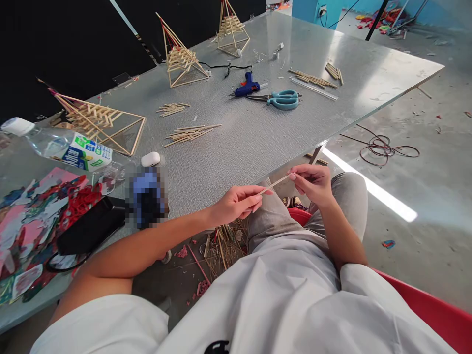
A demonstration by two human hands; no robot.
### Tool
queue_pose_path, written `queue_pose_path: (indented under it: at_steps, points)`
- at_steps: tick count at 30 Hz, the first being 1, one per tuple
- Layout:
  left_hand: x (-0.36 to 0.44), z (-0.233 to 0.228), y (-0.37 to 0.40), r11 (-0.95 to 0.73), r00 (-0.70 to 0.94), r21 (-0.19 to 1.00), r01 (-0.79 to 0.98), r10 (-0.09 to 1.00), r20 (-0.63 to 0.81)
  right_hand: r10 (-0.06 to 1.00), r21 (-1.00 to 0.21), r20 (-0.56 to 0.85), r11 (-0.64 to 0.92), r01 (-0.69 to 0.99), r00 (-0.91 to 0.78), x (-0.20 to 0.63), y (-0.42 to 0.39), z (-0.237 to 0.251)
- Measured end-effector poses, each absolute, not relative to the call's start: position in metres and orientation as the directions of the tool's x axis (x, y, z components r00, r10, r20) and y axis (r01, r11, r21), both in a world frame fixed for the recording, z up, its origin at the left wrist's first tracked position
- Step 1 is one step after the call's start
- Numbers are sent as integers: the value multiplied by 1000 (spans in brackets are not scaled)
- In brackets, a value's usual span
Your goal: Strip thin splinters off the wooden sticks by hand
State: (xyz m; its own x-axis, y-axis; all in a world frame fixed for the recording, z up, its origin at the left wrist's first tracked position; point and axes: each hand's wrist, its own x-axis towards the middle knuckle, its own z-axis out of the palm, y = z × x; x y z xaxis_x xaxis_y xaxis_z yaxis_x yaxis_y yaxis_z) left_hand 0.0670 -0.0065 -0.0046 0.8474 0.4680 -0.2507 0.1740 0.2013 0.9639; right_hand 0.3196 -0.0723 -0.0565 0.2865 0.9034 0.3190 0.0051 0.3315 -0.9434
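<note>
A thin wooden stick (275,184) is stretched between my two hands, over my lap just off the table's front edge. The fingers of my left hand (241,201) pinch its left end. Its other end, slightly higher, sits between the thumb and fingers of my right hand (311,183). On the table beyond lie a pile of cut sticks (191,133) and a smaller pile of short sticks (172,109). A blue glue gun (248,86) rests behind teal-handled scissors (283,100).
Stick frames (101,120) stand along the table's back left. A plastic bottle (86,150) lies by a white case (150,159), near colourful scraps (33,221). More sticks (313,78) and clear glue sticks (313,88) lie to the right. A cord (379,146) is coiled on the floor.
</note>
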Motion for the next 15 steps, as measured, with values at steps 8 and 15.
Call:
queue_pose_path:
  at_steps: [8,15]
  points:
    - [64,-7,-7,163,862,975,154,461,-213,911,-945,284,318,-72,300,309,-73,-50]
    - [61,-8,-9,131,867,972,194,441,-232,908,-944,289,323,-67,304,303,-74,-50]
